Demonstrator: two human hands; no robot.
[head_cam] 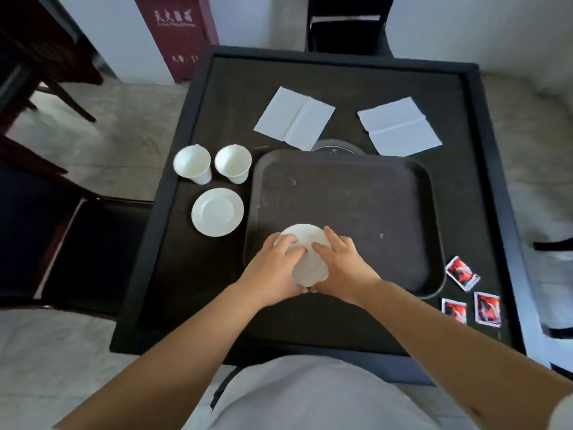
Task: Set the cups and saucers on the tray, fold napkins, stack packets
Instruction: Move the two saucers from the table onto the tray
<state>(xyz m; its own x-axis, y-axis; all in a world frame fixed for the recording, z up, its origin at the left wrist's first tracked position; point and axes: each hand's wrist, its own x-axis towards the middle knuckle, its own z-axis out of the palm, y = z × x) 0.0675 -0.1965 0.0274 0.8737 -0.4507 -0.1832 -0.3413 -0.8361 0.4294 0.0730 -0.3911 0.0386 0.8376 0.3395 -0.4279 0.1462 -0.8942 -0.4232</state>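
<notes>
A white saucer [307,252] is gripped by L hand [276,268] and R hand [341,268], fingers curled over it, above the tray [356,193] near-left corner; seemingly tilted, rim toward the person.

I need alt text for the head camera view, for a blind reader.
Both hands, left hand and right hand, hold a white round saucer over the dark rectangular tray's near-left corner. Two white paper cups stand left of it.
</notes>
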